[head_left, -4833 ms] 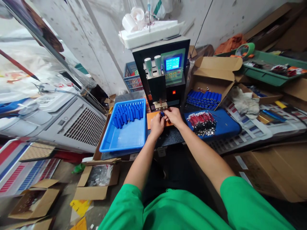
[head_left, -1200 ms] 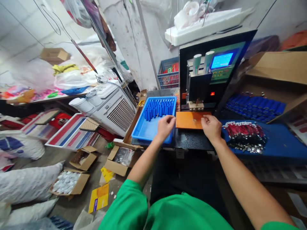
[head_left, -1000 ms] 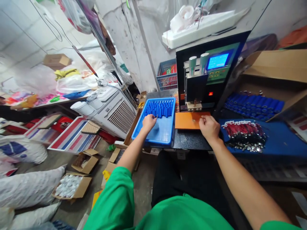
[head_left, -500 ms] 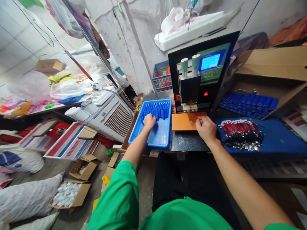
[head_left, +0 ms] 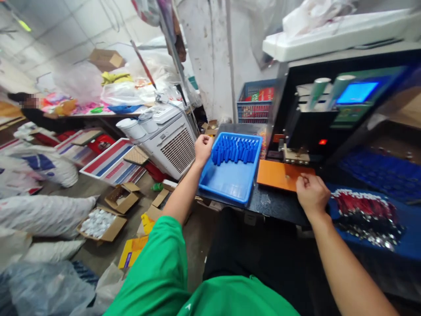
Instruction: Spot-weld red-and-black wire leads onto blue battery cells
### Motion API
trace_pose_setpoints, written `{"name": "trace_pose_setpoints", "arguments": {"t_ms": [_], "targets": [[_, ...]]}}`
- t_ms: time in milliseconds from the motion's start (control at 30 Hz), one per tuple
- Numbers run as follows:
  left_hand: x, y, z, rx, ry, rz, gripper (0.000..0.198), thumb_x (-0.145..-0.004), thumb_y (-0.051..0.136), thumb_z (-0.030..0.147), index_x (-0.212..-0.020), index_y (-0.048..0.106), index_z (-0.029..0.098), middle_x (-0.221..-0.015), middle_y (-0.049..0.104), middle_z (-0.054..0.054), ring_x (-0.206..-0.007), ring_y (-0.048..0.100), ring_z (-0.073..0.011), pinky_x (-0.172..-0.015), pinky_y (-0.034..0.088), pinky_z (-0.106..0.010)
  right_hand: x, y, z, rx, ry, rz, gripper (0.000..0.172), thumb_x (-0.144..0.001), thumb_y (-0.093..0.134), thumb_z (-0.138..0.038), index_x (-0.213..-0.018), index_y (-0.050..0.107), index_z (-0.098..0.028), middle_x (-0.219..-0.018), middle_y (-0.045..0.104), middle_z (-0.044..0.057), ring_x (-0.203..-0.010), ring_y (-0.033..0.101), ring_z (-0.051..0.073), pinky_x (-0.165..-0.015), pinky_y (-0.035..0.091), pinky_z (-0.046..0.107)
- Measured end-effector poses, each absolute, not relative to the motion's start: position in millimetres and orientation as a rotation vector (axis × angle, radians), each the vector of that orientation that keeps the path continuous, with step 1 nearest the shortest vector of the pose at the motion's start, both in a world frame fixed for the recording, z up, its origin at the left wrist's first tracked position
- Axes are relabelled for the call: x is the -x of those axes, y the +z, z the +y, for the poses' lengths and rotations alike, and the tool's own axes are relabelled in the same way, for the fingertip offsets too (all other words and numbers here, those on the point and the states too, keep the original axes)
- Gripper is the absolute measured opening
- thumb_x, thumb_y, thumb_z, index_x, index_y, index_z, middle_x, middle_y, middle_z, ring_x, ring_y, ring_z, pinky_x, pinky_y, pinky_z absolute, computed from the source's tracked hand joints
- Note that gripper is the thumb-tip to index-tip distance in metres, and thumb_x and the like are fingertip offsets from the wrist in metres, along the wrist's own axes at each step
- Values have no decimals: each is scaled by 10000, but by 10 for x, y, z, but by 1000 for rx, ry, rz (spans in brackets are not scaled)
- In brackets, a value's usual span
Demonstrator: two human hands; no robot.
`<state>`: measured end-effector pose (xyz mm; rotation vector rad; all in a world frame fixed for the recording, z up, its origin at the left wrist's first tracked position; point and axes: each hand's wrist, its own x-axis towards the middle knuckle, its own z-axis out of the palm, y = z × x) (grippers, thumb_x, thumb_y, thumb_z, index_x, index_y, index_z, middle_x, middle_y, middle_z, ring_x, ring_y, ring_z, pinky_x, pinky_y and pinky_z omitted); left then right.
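My left hand (head_left: pixel 203 149) is closed, fingers curled, at the left rim of a blue plastic tray (head_left: pixel 226 193). What it holds, if anything, I cannot make out. Blue cylindrical battery cells (head_left: pixel 235 151) stand in rows at the tray's far end; its near part shows bare bottom. My right hand (head_left: pixel 312 193) is closed in a loose fist by the right end of an orange plate (head_left: pixel 274 173), its contents hidden. Above the plate is the head of a black spot-welder-like machine (head_left: pixel 309 123) with a lit blue screen (head_left: pixel 357 92).
Red and black wire leads (head_left: pixel 365 215) lie in a bundle on a blue surface at right, with more blue cells (head_left: pixel 375 171) behind. A blue crate (head_left: pixel 255 109) stands behind the tray. Left are an air cooler (head_left: pixel 174 145), boxes (head_left: pixel 98 224), sacks and a distant person (head_left: pixel 42 114).
The view has swung left. My left hand has moved from over the blue cells to the tray's left rim. My right hand remains by the orange plate, still closed.
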<state>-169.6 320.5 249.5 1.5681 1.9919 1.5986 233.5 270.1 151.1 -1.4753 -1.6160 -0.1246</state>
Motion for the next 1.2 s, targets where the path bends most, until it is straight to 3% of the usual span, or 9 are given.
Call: {"name": "trace_pose_setpoints", "arguments": {"t_ms": [133, 300, 400, 500, 633, 867, 967, 1100, 1200], "targets": [[2479, 2462, 2964, -1315, 1719, 2099, 56, -842, 547, 168, -786, 549, 173, -638, 561, 15, -596, 546, -113, -615, 434, -219, -2375, 1487, 2701, 1464, -209, -1649, 278, -858, 494, -284, -886, 730, -141, -757, 708, 143, -742, 668, 303, -646, 482, 384], [2886, 1925, 2645, -1165, 1177, 2307, 109, -795, 563, 127, -716, 631, 160, -641, 631, -7, -639, 578, -128, -713, 455, -240, -2391, 1496, 2674, 1430, -258, -1648, 240, -843, 514, -273, -836, 732, -173, -712, 683, 126, -685, 646, 308, -590, 458, 399], [2945, 1613, 2518, -1056, 1093, 2324, 145, -762, 575, 92, -665, 662, 156, -609, 646, -12, -645, 592, -137, -749, 458, -247, -2398, 1514, 2654, 1394, -287, -1655, 209, -819, 534, -257, -827, 734, -196, -673, 658, 105, -652, 629, 309, -566, 450, 407], [3005, 1455, 2418, -945, 1150, 2330, 125, -759, 590, 94, -682, 672, 147, -625, 667, -23, -669, 615, -142, -753, 470, -246, -2411, 1529, 2636, 1375, -313, -1675, 203, -809, 545, -258, -829, 740, -204, -640, 635, 91, -628, 617, 309, -554, 449, 408], [3014, 1454, 2283, -863, 1298, 2297, 143, -862, 556, 192, -828, 677, 125, -811, 732, -69, -707, 650, -129, -742, 504, -239, -2437, 1525, 2629, 1374, -343, -1697, 207, -808, 546, -251, -827, 744, -194, -647, 648, 102, -630, 624, 317, -548, 449, 409], [2393, 1631, 1900, -1096, 1826, 1928, 253, -913, 561, 385, -971, 630, 148, -884, 710, -78, -796, 683, -152, -773, 562, -281, -2403, 1495, 2669, 1385, -392, -1673, 240, -786, 515, -275, -795, 732, -171, -644, 666, 105, -622, 635, 297, -571, 479, 399], [2015, 1754, 1704, -1350, 1872, 1980, 318, -930, 560, 444, -1044, 643, 160, -939, 714, -84, -844, 681, -170, -821, 554, -317, -2353, 1515, 2685, 1482, -304, -1649, 279, -804, 487, -301, -820, 721, -149, -713, 696, 123, -678, 657, 287, -642, 508, 392], [1653, 1866, 1570, -1815, 1737, 2051, 265, -946, 546, 407, -1003, 665, 178, -944, 731, -88, -925, 688, -209, -908, 518, -372, -2259, 1606, 2671, 1608, -146, -1631, 301, -875, 437, -305, -885, 703, -165, -857, 716, 184, -836, 676, 284, -795, 525, 378], [1562, 1837, 1593, -2140, 1572, 1988, 239, -942, 557, 400, -969, 684, 200, -870, 741, -62, -841, 684, -218, -869, 487, -394, -2182, 1699, 2668, 1615, -79, -1639, 322, -934, 384, -249, -952, 689, -146, -938, 711, 171, -942, 670, 265, -901, 511, 371]]}}
